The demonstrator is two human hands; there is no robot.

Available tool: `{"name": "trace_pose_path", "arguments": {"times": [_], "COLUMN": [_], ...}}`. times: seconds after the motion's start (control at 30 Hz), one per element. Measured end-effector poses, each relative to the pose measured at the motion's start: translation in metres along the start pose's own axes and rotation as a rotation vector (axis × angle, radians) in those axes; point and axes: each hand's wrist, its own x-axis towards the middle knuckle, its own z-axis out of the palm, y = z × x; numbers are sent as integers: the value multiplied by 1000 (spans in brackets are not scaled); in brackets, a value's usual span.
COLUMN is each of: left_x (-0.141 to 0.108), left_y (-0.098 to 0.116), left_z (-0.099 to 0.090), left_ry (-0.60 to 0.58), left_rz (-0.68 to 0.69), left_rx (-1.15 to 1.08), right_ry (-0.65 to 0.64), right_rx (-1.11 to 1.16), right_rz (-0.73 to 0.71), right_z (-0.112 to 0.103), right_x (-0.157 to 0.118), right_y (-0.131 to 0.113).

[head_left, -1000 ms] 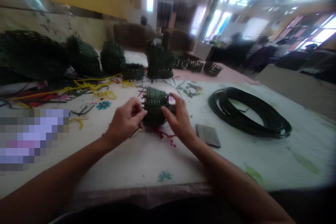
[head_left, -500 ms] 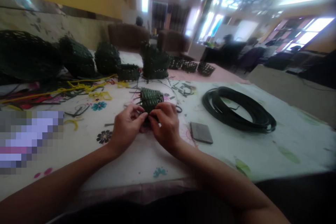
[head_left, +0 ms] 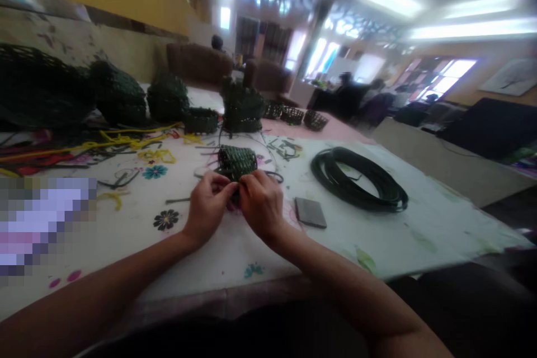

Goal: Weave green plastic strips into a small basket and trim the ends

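Observation:
A small dark green woven basket (head_left: 238, 160) lies on its side on the flowered tablecloth, loose strip ends sticking out around it. At its near edge my left hand (head_left: 210, 198) is closed, thumb and fingers pinching the basket's strips. My right hand (head_left: 260, 198) is beside it, fingers bent together on the same near edge, the fingertips almost touching those of the left. What exactly lies between the fingertips is partly hidden. To the right of my right hand rests a flat grey block (head_left: 310, 212).
A coil of dark strip (head_left: 358, 179) lies on the right. Woven baskets (head_left: 243, 105) line the table's back, with smaller ones (head_left: 315, 120) to their right. Yellow strands (head_left: 156, 155) and strip scraps lie at left. People sit far behind.
The view has shifted, bringing the coil and block further left. My right hand has turned slightly, its fingers closer together at the basket's edge.

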Motion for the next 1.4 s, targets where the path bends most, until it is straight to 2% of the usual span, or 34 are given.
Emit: {"name": "trace_pose_path", "arguments": {"times": [0.2,0.37,0.5,0.77,1.1,1.4], "left_x": [-3,-1,1,3,5,9], "left_y": [-5,-8,-12,-11,-4,13], "left_z": [4,1,-3,-6,-7,-12], "left_ry": [12,39,63,27,-39,-89], "left_rz": [27,46,75,128,160,224], "left_rx": [-7,50,100,176,259,499], "right_ry": [-20,0,36,146,176,194], "right_rx": [10,121,200,306,327,317], "right_rz": [196,424,532,438,382,351], "right_z": [1,9,16,26,32,33], "right_x": [-6,-9,-7,-15,-22,-22], "right_y": [-13,-30,-33,-24,-21,-23]}}
